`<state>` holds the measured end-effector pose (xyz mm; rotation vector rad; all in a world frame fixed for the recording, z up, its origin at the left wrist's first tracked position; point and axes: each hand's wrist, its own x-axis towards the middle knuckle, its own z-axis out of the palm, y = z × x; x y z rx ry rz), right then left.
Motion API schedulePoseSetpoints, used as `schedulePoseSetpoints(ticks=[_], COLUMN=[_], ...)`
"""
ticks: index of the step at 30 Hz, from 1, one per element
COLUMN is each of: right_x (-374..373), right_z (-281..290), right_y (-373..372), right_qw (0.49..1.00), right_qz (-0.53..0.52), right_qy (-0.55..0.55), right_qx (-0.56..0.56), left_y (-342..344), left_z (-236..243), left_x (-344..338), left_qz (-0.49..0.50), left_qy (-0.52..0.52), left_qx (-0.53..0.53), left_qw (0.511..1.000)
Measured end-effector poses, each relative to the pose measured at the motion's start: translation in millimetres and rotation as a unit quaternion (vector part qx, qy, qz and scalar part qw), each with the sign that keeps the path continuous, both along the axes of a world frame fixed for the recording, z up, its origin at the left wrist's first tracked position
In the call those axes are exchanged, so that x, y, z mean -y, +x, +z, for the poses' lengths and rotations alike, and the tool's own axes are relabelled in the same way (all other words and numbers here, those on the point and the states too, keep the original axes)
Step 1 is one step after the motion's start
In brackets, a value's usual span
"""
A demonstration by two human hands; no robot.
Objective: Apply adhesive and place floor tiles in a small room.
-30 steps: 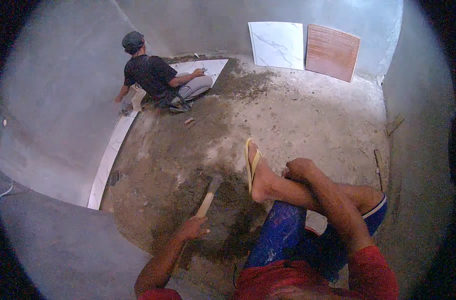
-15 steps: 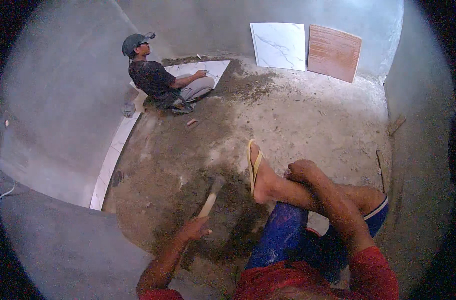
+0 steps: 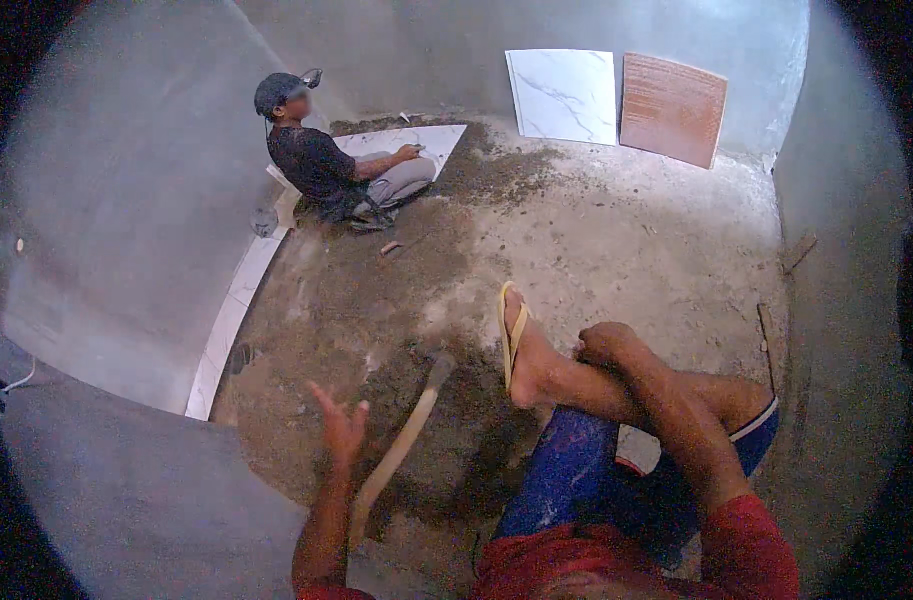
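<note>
In the head view, the left hand (image 3: 344,430) is raised, fingers spread, just left of a long wooden-handled tool (image 3: 402,447) slanting over the near floor (image 3: 587,225). The right hand (image 3: 607,343) curls over the crossed leg (image 3: 585,385); whether it grips anything, I cannot tell. Far left, a co-worker (image 3: 317,165) sits by white tiles (image 3: 231,320).

Tool handle (image 3: 405,440) right of left hand (image 3: 345,428)

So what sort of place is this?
Probably a room being built or redone. The floor is rough and strewn with dirt, the grey walls look unpainted, and a white tile and a brown tile lean against the back wall.
</note>
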<state>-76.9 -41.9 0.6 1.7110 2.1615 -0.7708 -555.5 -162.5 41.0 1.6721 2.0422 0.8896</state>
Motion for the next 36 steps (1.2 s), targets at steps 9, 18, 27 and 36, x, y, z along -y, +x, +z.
schedulePoseSetpoints(ticks=[9, 18, 27, 36], right_x=[0.7, -0.6, 2.1, -0.1], right_z=[5.0, 2.5, 6.4, 5.4], right_y=[-10.1, -5.8, -4.5, -6.2], right_qw=[0.999, 1.000, 1.000, 1.000], right_qz=[0.018, 0.023, 0.030, 0.020], right_qy=[0.022, 0.006, -0.005, -0.004], right_qx=[-0.014, -0.010, -0.005, -0.002], left_y=[-46.0, -34.0, -20.6, -34.9], left_z=[39.3, 46.2, 55.8, 48.1], left_x=[0.6, -2.2, -2.5, -4.7], left_qz=[0.164, 0.170, 0.169, 0.158], left_qy=[0.136, 0.146, 0.124, 0.156], left_qx=[-0.017, -0.022, -0.034, -0.011], left_qw=[0.977, 0.974, 0.977, 0.975])
